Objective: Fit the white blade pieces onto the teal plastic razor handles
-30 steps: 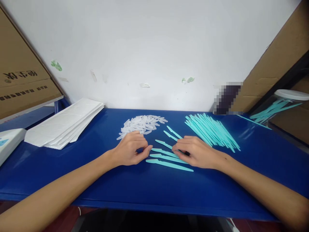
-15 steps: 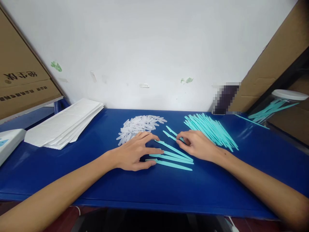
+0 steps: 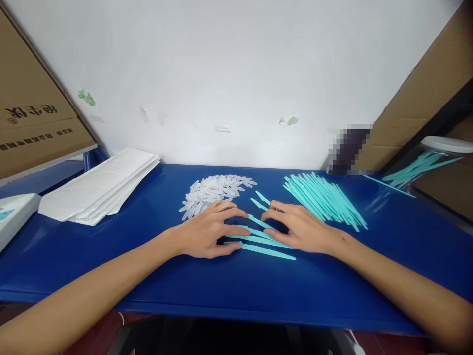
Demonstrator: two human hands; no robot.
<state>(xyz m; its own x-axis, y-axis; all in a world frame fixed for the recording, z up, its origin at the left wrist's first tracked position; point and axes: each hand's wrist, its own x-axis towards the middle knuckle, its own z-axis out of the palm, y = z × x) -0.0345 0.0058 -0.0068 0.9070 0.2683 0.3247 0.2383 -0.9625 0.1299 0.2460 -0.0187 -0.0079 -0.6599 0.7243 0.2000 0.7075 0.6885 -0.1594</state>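
My left hand [image 3: 207, 231] lies palm down with its fingers spread. Its fingertips touch the notched left ends of several slim turquoise plastic sticks [image 3: 269, 252], shaped like eyebrow razors and fanned out on the table. My right hand [image 3: 303, 228] faces it with fingers apart and bent, its thumb and fingertips over the middle and right part of the fan. The hand covers the far ends of some sticks. Two more turquoise sticks [image 3: 260, 196] poke out beyond its fingertips. Behind my left hand is a heap of small whitish plastic pieces [image 3: 218, 188].
A pile of turquoise sticks [image 3: 327, 199] lies behind my right hand on the blue table [image 3: 207, 291]. White flat bags [image 3: 99, 185] are stacked at left. A clear jar [image 3: 424, 165] with turquoise sticks lies at far right. Cardboard boxes [image 3: 33, 108] flank the table.
My right hand has moved slightly nearer and left, from a pinch at a rear stick to spread fingers over the fan. My left hand has hardly moved. The view has shifted slightly.
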